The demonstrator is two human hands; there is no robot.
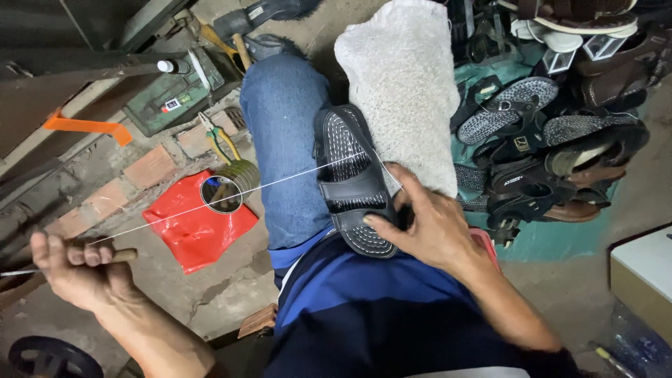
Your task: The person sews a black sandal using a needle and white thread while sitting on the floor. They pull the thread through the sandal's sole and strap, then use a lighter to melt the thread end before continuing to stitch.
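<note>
A black slide sandal (348, 178) lies on my lap, between my blue-jeaned knee and a whitish towel (402, 84). My right hand (427, 220) presses on the sandal's near end, thumb on the footbed. My left hand (77, 269) is stretched out to the left and grips a wooden-handled awl (119, 257), its metal tip pointing left. A taut white thread (231, 197) runs from that hand to the sandal's strap.
A red plastic bag (192, 227) and a tin can (227, 187) lie on the concrete floor at left, with yellow-handled pliers (218, 136) and bricks behind. A heap of dark sandals and shoes (553, 147) fills the right. A white box (644, 273) stands at far right.
</note>
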